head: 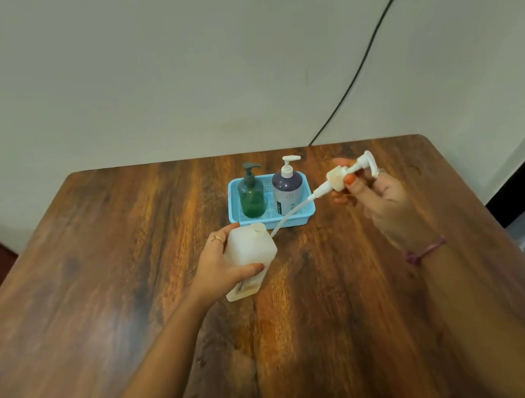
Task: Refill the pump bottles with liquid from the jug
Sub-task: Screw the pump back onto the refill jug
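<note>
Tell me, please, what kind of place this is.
Probably a room in a home: a dark brown wooden table against a plain pale wall, a black cable running down it, and a small light-blue plastic basket holding pump bottles.

Both forearms are reaching forward from the lower edge of the view. The left hand point(221, 263) is curling its fingers and thumb around a held object, with a ring showing on one finger. The right hand point(380, 200) is raised higher and further forward, pinching an object between thumb and fingertips; a cord is circling its wrist.
</note>
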